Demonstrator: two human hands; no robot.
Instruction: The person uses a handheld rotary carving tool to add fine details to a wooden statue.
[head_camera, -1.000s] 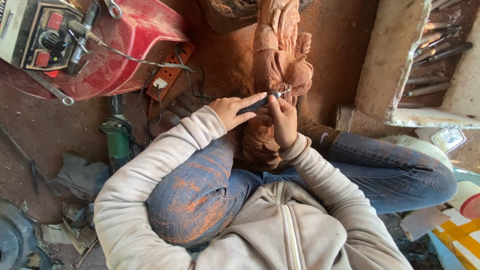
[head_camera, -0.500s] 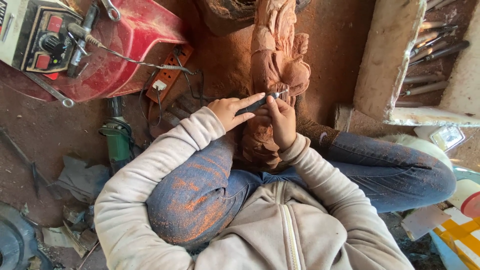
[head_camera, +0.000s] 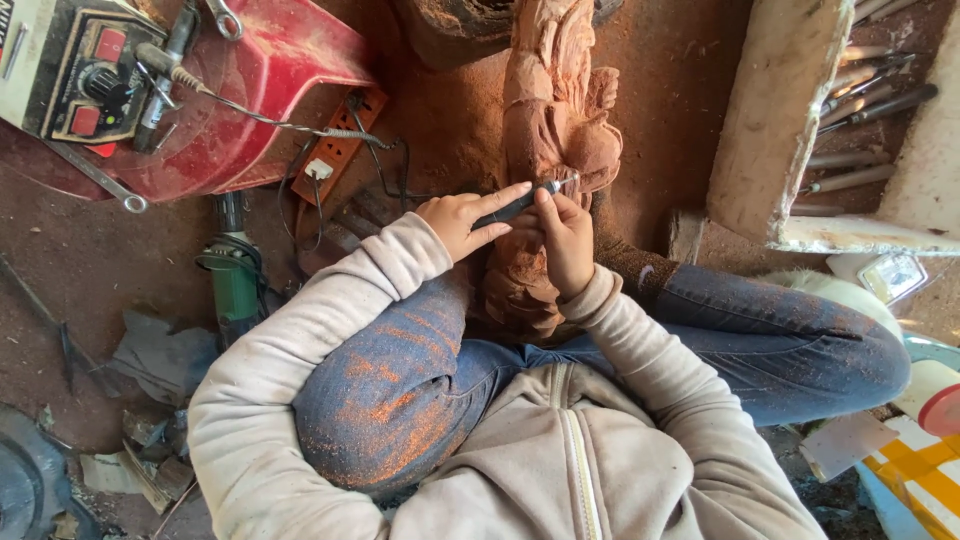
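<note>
The reddish wooden carving (head_camera: 556, 120), a figure-like piece coated in red dust, stood upright on the floor (head_camera: 660, 90) between the seated person's knees, its upper half rising beyond both hands. A slim dark rotary tool (head_camera: 520, 203) lay across the carving's middle, its metal tip touching the wood just beside a projecting carved lobe. The right hand (head_camera: 566, 238) was closed around the tool in a pencil-like grip, thumb and fingers pinching the shaft close to the tip, the wrist bent upward from the cream sleeve. The left hand (head_camera: 462, 220) lay partly flat, fingers stretched along the rear of the tool's shaft, the index finger reaching toward the carving; its grip was loose, steadying rather than fully wrapped. Both forearms came in from below, the left elbow over the raised left knee in dust-streaked blue jeans (head_camera: 400, 390).

At upper left a red-and-white machine (head_camera: 90, 80) with a black dial and red square buttons sat on the floor. An orange power strip (head_camera: 338, 145) with a white plug lay just beside it, and a green angle grinder (head_camera: 234, 280) below. At lower right, a yellow-and-white striped box (head_camera: 920, 480) lay near the right leg. Chisels (head_camera: 870, 110) rested behind a pale block at upper right.
</note>
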